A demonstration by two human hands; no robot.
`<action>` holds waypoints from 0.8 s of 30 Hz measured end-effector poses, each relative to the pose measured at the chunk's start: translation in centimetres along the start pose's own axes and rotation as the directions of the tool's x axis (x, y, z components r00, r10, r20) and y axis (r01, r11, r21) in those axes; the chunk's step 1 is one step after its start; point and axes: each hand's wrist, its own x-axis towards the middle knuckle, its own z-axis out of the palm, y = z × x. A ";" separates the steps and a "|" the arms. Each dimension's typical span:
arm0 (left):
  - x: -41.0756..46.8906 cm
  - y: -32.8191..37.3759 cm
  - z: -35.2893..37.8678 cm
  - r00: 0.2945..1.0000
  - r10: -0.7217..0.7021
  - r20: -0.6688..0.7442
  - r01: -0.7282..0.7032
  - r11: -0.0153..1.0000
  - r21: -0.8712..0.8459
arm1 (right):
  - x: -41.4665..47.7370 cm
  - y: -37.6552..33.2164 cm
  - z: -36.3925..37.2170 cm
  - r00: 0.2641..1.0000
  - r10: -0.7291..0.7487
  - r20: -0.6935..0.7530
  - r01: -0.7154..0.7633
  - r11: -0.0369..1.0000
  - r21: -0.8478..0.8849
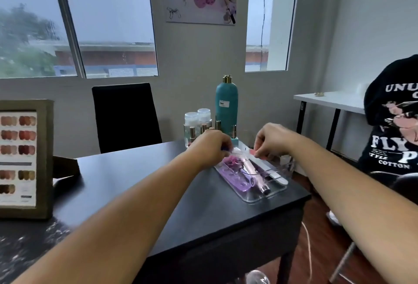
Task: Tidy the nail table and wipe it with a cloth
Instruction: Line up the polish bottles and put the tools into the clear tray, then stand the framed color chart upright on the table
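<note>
While the clear tray (253, 197) sits at the far right corner of the black table (135, 182) with a purple item (235, 179), a pink pen-like tool (253, 175) and a white nail file (274, 174) lying in it, both hands are over its far end. The left hand (210, 145) has fingers curled round a small purple-tipped item (223, 148), and the right hand (271, 141) pinches a small pink piece (252, 152) (blurred, can't tell if these are one thing). Behind the tray stand a teal bottle (226, 107) and clear jars (196, 118); a nail colour chart (20, 159) stands at the table's left, a black chair (125, 116) beyond.
</note>
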 end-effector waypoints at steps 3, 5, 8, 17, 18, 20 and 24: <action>0.5 -0.1 1.2 0.996 -0.005 0.085 0.004 1.000 0.019 | 0.1 0.8 0.6 0.999 0.030 0.025 -0.030 0.999 -0.037; 0.6 -0.4 1.3 0.997 -0.025 0.079 0.025 1.000 0.009 | 0.1 0.9 0.8 1.000 0.022 -0.004 -0.023 0.999 -0.044; 0.3 -0.8 0.5 0.998 -0.054 -0.015 0.053 0.998 -0.020 | 0.1 0.4 0.7 0.994 -0.012 -0.108 0.009 0.999 -0.034; -7.5 -4.8 -4.8 0.963 -0.175 -0.205 0.168 0.985 -0.051 | -1.5 -6.6 2.7 0.925 -0.306 -0.225 0.325 0.944 0.054; -9.0 -5.6 -5.6 0.955 -0.198 -0.221 0.190 0.980 -0.059 | -1.7 -8.0 3.3 0.912 -0.340 -0.229 0.362 0.930 0.058; -12.0 -7.0 -6.8 0.935 -0.241 -0.259 0.227 0.970 -0.083 | -2.2 -10.6 4.7 0.890 -0.398 -0.222 0.424 0.902 0.084; -18.1 -9.8 -9.4 0.884 -0.303 -0.356 0.295 0.952 -0.078 | -2.9 -15.7 8.4 0.853 -0.492 -0.174 0.519 0.833 0.191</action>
